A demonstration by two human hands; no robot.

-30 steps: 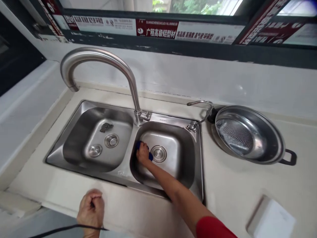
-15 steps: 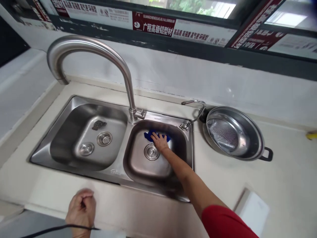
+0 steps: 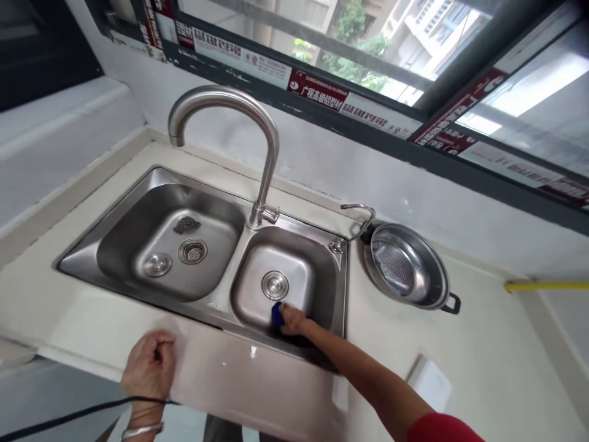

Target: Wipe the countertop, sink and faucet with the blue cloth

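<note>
My right hand (image 3: 293, 320) is inside the smaller right basin (image 3: 317, 276), gripping a blue cloth (image 3: 277, 314) against the front part of the basin, below the drain strainer (image 3: 275, 285). Part of the cloth is hidden by the fingers. Curled into a loose fist, my left hand (image 3: 151, 363) rests at the front edge of the counter, left of centre, and nothing shows in it. A thin dark cable (image 3: 92, 412) crosses that wrist, which wears a metal bracelet (image 3: 143, 431).
The larger left basin (image 3: 124, 239) holds a dark scourer (image 3: 186, 225) and a loose strainer (image 3: 157, 264). A tall faucet (image 3: 269, 159) and a small curved tap (image 3: 368, 215) rise behind. Right of the sink stand a metal pan (image 3: 439, 276) and a white box (image 3: 431, 383).
My right hand has drawn the blue cloth from the back of the right basin to its front, now bunched in the fingers. The left fist stays at the counter edge; the view has shifted.
</note>
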